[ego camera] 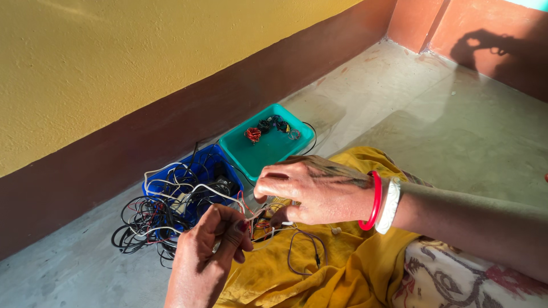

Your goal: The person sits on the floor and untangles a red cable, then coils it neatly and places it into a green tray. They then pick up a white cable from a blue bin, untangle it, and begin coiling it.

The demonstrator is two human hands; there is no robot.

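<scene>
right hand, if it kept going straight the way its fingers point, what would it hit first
Probably the left hand: the right hand points left and slightly down toward it, both pinching thin wires. Beyond lies the tangle of cables in the blue tray, though depth is unclear.

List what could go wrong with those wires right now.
1. The thin cable pinched between the left hand and right hand runs back into the tangled wire heap; pulling may tighten knots.
2. That pull could drag or tip the blue tray.
3. The earphone lead on the yellow cloth may snag.
</scene>
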